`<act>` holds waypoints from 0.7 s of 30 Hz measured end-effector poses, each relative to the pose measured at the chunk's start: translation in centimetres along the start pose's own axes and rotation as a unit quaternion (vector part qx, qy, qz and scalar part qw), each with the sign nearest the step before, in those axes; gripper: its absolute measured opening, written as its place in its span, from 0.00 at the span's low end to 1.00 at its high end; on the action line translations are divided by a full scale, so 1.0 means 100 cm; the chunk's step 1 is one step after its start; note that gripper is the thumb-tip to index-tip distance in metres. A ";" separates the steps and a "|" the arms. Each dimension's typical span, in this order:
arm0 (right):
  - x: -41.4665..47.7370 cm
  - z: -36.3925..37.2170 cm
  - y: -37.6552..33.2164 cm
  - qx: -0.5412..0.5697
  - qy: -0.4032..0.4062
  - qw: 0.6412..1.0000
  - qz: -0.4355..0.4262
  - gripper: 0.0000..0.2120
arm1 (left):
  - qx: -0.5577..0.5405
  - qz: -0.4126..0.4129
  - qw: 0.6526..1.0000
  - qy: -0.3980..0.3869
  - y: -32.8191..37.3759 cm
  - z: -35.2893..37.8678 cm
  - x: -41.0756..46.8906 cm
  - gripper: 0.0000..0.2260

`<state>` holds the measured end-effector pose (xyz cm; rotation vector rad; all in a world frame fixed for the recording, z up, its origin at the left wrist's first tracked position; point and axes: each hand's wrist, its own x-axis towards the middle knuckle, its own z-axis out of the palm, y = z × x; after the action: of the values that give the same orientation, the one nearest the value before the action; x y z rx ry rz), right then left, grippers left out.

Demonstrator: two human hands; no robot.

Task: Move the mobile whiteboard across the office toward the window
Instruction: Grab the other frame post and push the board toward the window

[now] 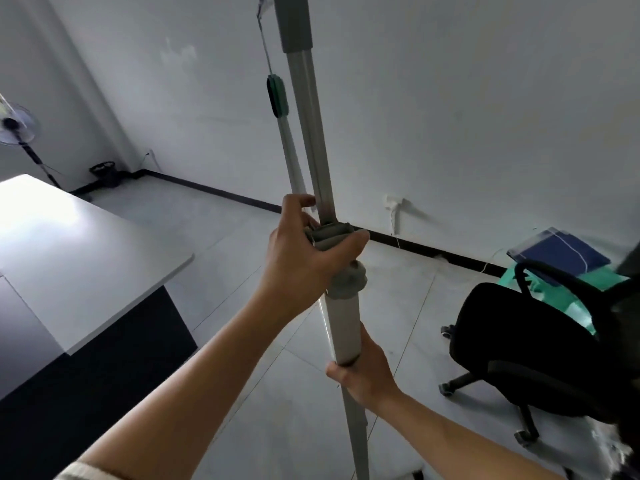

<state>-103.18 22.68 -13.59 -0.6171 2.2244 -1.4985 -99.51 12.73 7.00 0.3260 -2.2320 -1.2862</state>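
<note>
The mobile whiteboard shows edge-on as a tall grey metal upright (313,133) running from the top of the view down to the floor. My left hand (304,258) is wrapped around the grey plastic joint at the upright's middle. My right hand (363,372) grips the wider grey tube (343,327) just below that joint. A thin silver pole with a green and black handle (277,97) hangs on a cord right behind the upright. The board's face and wheels are out of view.
A white-topped desk (86,244) with a dark side stands at the left. A black office chair (540,348) sits at the right, a green stool with a blue item (561,254) behind it. A standing fan (17,128) and a black bin (104,173) occupy the far left corner.
</note>
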 end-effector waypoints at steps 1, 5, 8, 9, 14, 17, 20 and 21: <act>0.008 -0.001 -0.001 0.001 -0.006 1.000 -0.001 0.38 | -0.006 -0.007 1.000 -0.001 -0.002 0.001 0.008 0.30; 0.050 -0.007 -0.006 -0.002 -0.018 1.000 -0.006 0.37 | -0.016 -0.028 0.999 0.029 -0.013 0.011 0.041 0.28; 0.088 -0.012 -0.011 -0.008 -0.028 1.000 -0.012 0.37 | -0.018 -0.046 0.998 0.051 -0.022 0.016 0.074 0.27; 0.102 -0.013 -0.012 -0.008 -0.031 0.999 -0.013 0.36 | -0.021 -0.051 0.997 0.057 -0.025 0.017 0.085 0.26; 0.180 -0.016 -0.013 -0.017 -0.059 0.997 -0.036 0.36 | -0.023 -0.093 0.991 0.089 -0.042 0.030 0.149 0.26; 0.227 -0.016 -0.017 -0.018 -0.075 0.996 -0.049 0.39 | -0.043 -0.119 0.986 0.104 -0.052 0.036 0.191 0.25; 0.276 -0.016 -0.021 -0.015 -0.079 0.995 -0.060 0.39 | -0.054 -0.132 0.982 0.122 -0.067 0.041 0.234 0.22; 0.288 -0.016 -0.023 -0.014 -0.078 0.995 -0.062 0.38 | -0.055 -0.132 0.981 0.127 -0.070 0.042 0.245 0.22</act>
<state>-127.63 7.13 -12.98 -0.8656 2.1246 -1.4260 -122.47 0.91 7.41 0.7226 -1.9414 -1.4082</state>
